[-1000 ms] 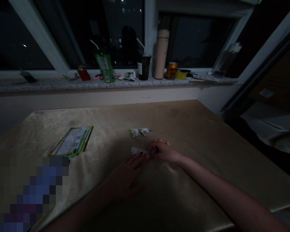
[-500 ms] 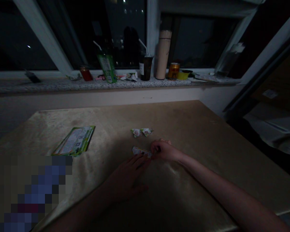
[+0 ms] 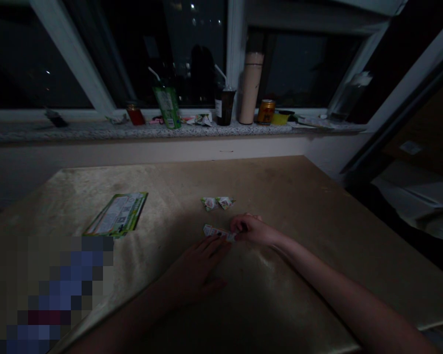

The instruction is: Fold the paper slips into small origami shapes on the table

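Note:
A narrow strip of folded printed paper [image 3: 212, 230] lies on the table in front of me. My left hand [image 3: 199, 263] rests flat, its fingers stretched out over the strip's lower edge. At the strip's right end, the fingers of my right hand [image 3: 251, 229] are curled and pinched on the paper; their tips are partly hidden. Just beyond the hands, two small folded paper triangles, a left one [image 3: 208, 203] and a right one [image 3: 226, 202], lie side by side.
Several printed green-and-white leaflets [image 3: 118, 214] are stacked at the left on the brown table cover [image 3: 280, 187]. Behind, the stone windowsill [image 3: 199, 132] bears a green cup [image 3: 167, 105], a dark cup [image 3: 224, 105], a tall bottle [image 3: 251, 88] and an orange can [image 3: 266, 112].
The view has shifted slightly. My right fingers are a little further open around the strip's end, and more of the paper shows between the hands. My left hand stays in place.

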Demonstrator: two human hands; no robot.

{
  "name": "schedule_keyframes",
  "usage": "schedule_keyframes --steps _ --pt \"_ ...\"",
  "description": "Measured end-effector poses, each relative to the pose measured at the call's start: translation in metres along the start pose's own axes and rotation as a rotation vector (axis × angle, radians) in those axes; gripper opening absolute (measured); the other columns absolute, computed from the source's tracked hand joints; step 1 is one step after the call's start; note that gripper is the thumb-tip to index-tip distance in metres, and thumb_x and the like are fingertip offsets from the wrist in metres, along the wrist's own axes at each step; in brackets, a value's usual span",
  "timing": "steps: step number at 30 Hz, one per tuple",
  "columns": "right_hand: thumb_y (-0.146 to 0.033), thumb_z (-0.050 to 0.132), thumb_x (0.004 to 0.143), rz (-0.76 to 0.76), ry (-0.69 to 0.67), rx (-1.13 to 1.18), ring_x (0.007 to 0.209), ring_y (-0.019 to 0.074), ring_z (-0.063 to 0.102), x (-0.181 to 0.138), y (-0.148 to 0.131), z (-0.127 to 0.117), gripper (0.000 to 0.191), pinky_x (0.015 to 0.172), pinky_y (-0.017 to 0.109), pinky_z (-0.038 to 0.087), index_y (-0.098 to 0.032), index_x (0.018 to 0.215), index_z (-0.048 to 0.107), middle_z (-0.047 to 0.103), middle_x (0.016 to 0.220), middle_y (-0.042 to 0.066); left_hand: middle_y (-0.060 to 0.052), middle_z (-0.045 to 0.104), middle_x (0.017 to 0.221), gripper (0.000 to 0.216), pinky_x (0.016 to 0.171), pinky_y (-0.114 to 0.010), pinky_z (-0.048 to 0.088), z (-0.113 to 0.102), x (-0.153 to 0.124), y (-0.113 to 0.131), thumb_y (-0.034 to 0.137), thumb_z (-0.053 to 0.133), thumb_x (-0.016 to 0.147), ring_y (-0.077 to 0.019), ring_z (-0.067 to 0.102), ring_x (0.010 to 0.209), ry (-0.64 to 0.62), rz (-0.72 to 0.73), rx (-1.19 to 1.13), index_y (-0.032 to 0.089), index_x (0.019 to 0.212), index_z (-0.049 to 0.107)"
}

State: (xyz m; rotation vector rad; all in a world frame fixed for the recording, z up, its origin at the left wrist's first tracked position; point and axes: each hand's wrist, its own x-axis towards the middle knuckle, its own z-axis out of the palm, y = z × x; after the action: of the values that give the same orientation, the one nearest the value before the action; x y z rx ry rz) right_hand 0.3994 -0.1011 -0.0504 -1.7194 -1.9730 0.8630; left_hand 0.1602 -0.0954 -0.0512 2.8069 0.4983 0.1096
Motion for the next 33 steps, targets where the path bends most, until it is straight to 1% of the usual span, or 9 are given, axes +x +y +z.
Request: schedule_keyframes --steps 4,7,9,12,14,17,24,29,33 --pt "-0.014 0.058 0.081 -0.113 0.023 0.106 0.072 0.0128 0.052 -0.004 0.009 -0.002 0.024 0.075 0.028 0.035 -0.019 0.103 0.065 0.055 0.074 -0.003 -0.011 0.031 0.149 0.071 0.111 -0.047 0.025 0.001 0.000 -0.002 0.047 0.054 0.087 -0.0311 0.027 0.137 -0.011 0.009 0.005 0.023 0.147 0.025" --pt "-0.020 0.049 0.090 -0.249 0.213 0.117 0.088 0.0169 0.056 -0.006 0.009 0.001 0.024 0.079 0.029 0.041 -0.017 0.109 0.063 0.062 0.095 0.005 -0.012 0.033 0.148 0.071 0.111 -0.049 0.023 -0.001 0.001 -0.003 0.047 0.054 0.087 -0.0323 0.026 0.137 -0.015 0.030 0.004 0.023 0.147 0.025" --pt "-0.020 0.046 0.093 -0.373 0.264 0.023 0.110 0.0193 0.050 -0.007 0.005 0.006 0.029 0.094 0.033 0.037 -0.020 0.118 0.059 0.060 0.116 0.008 -0.012 0.035 0.146 0.070 0.111 -0.049 0.022 -0.004 0.004 -0.003 0.049 0.053 0.087 -0.0322 0.027 0.136 -0.023 0.060 -0.003 0.023 0.146 0.026" --pt "-0.021 0.042 0.095 -0.493 0.176 -0.165 0.129 0.0211 0.036 -0.008 -0.002 0.014 0.039 0.107 0.040 0.026 -0.024 0.133 0.047 0.048 0.138 0.006 -0.010 0.038 0.145 0.067 0.112 -0.048 0.019 -0.010 0.007 -0.001 0.051 0.051 0.088 -0.0304 0.028 0.136 -0.063 0.143 -0.013 0.024 0.146 0.028" --pt "-0.022 0.042 0.095 -0.526 0.116 -0.277 0.135 0.0229 0.028 -0.008 -0.004 0.017 0.041 0.111 0.046 0.017 -0.025 0.136 0.045 0.043 0.143 0.005 -0.008 0.039 0.145 0.066 0.114 -0.048 0.015 -0.012 0.008 0.000 0.050 0.050 0.088 -0.0293 0.029 0.136 -0.090 0.185 0.002 0.025 0.146 0.029" --pt "-0.025 0.044 0.095 -0.504 0.122 -0.345 0.134 0.0240 0.032 -0.010 -0.001 0.018 0.035 0.112 0.049 0.013 -0.025 0.129 0.052 0.046 0.140 0.007 -0.007 0.038 0.146 0.063 0.114 -0.050 0.008 -0.014 0.005 -0.002 0.049 0.049 0.090 -0.0292 0.027 0.137 -0.101 0.197 0.050 0.026 0.145 0.030" --pt "-0.028 0.057 0.089 -0.402 0.236 -0.193 0.113 0.0214 0.052 -0.011 0.008 0.012 0.027 0.100 0.040 0.034 -0.021 0.114 0.063 0.061 0.116 0.009 -0.003 0.031 0.151 0.047 0.113 -0.052 0.008 -0.026 -0.012 -0.032 0.044 0.046 0.094 -0.0282 0.024 0.138 -0.023 0.097 0.175 0.032 0.139 0.041" --pt "-0.024 0.071 0.076 -0.350 0.254 -0.046 0.111 0.0215 0.054 -0.007 0.013 0.013 0.031 0.097 0.039 0.036 -0.023 0.108 0.067 0.062 0.117 0.007 -0.008 0.043 0.143 0.055 0.111 -0.050 0.020 -0.026 -0.016 -0.042 0.050 0.047 0.092 -0.0292 0.037 0.131 0.030 0.021 0.164 0.026 0.141 0.039" --pt "-0.024 0.076 0.071 -0.331 0.264 -0.012 0.110 0.0216 0.054 -0.005 0.014 0.015 0.036 0.097 0.039 0.035 -0.024 0.107 0.067 0.062 0.115 0.006 -0.010 0.039 0.146 0.059 0.107 -0.045 0.031 -0.014 -0.015 -0.038 0.047 0.047 0.092 -0.0285 0.039 0.130 0.020 -0.031 0.103 0.023 0.145 0.032"
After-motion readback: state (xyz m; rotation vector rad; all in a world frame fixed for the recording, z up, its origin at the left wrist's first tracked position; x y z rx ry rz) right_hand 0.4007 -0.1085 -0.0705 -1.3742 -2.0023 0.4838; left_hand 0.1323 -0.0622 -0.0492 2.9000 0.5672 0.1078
